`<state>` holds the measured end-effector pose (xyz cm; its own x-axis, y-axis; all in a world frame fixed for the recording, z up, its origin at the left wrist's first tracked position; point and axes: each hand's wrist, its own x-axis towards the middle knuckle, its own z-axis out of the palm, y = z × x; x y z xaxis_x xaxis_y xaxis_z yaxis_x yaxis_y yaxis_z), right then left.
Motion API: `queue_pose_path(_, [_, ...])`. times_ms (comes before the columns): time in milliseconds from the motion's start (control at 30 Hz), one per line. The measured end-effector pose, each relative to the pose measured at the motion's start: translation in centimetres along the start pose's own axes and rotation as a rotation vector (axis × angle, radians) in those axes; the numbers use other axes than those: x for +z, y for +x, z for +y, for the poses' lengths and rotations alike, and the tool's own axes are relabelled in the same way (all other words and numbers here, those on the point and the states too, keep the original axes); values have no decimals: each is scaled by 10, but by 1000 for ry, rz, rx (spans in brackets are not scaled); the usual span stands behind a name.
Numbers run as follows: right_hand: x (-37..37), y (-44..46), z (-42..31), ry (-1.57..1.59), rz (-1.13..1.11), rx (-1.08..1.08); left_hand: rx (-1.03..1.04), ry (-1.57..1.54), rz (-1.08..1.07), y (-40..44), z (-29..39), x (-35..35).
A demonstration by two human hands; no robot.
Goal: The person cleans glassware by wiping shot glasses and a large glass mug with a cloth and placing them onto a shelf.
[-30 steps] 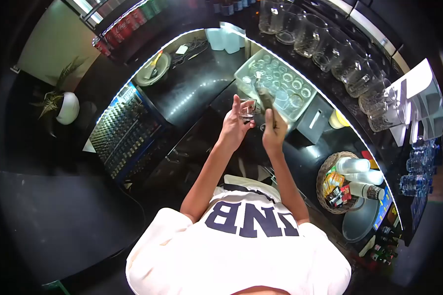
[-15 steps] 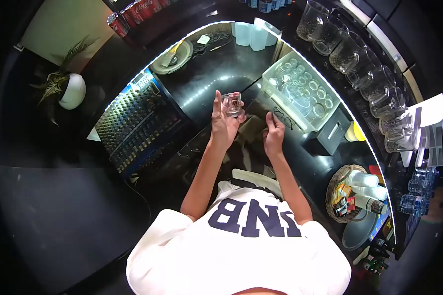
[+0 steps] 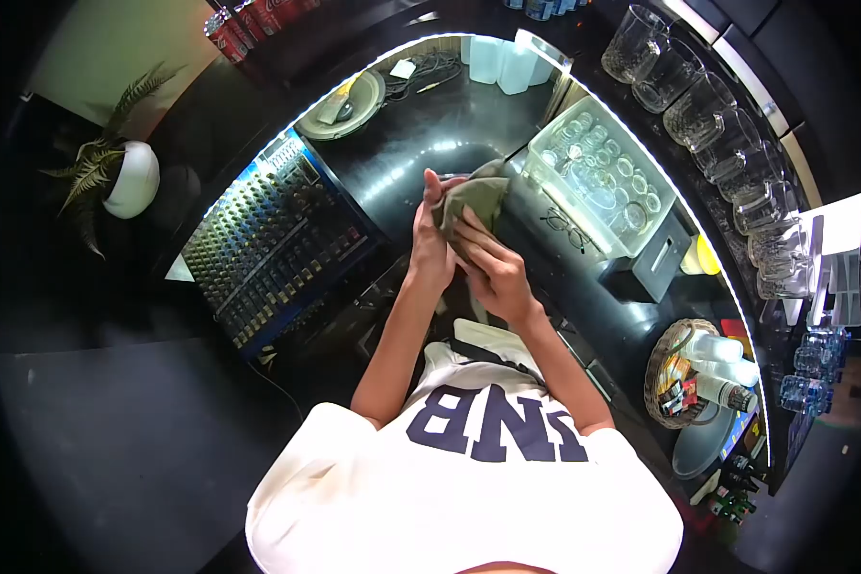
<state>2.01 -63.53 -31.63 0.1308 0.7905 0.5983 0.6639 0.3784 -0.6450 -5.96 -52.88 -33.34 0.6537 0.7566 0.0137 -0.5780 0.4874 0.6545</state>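
A grey-green cloth (image 3: pixel 478 196) is bunched between the two hands, held up in front of the white shirt (image 3: pixel 459 507); its folds hide whatever may be inside, so I cannot tell what, if anything, they wrap. The right hand (image 3: pixel 495 273) lies over the near side, its fingers close together, bent and pressing into the fabric; the left hand (image 3: pixel 432 237) backs the bundle from the other side, thumb pointing up beside the folds — its other fingers are mostly out of sight, so I cannot say how firmly they close.

The step looks like rubbing or pressing with the cloth; in my judgement it goes best with the left hand as a steady base and the right doing the moving, with even, gentle pressure; the loose corner at the top is better gathered in, lest it trail or slip.

Elbow room matters too: a pair of eyeglasses (image 3: pixel 566 230) lies on the dark counter (image 3: pixel 402 187), just beside a clear tub (image 3: pixel 547 184) of small glasses (image 3: pixel 603 170); a wide sweep to the right could catch them. Next to the tub stands a black box (image 3: pixel 652 263); farther out are a wicker basket (image 3: pixel 652 383) and a row of glass mugs (image 3: pixel 694 113) — and, to the left, a mixing desk (image 3: pixel 277 239).
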Motion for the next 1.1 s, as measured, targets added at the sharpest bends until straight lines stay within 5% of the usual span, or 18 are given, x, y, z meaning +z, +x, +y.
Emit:
queue_pose_path(67, [-1, -22, 17, 209, 54, 129, -89, 5, 61, 1, 6, 0])
queue_pose_path(167, [3, -30, 22, 1196, 553, 789, -112, 110, 144, -3, 19, 6])
queue_pose_path(233, [-15, -21, 26, 1296, 614, 808, -70, 154, 131, -7, 25, 21])
queue_pose_path(300, [-23, -10, 28, 1286, 745, 781, -51, 144, 83, -9, 22, 23])
queue_pose_path(400, [-28, 2, 26, 1055, 640, 531, -51, 25, 45, -11, 8, 26])
queue_pose_path(467, [-38, 13, 0, 611, 359, 607, -41, -13, 69, -11, 1, 34])
queue_pose_path(600, [-30, 8, -2, 79, 121, 26, 28, -45, 91, -12, -1, 66])
queue_pose_path(800, [-44, -30, 21, 242, 37, 79, -23, 0, 263, 0, -9, 48])
queue_pose_path(900, [-45, -52, 58, 1233, 410, 868, -38, 9, 195, 3, -9, 44])
queue_pose_path(1033, [-88, -15, 44, 1126, 643, 810, -56, 23, 243, 6, -23, 68])
queue_pose_path(1100, [-92, -5, 47, 1025, 583, 629, -88, 19, 184, 5, -35, 76])
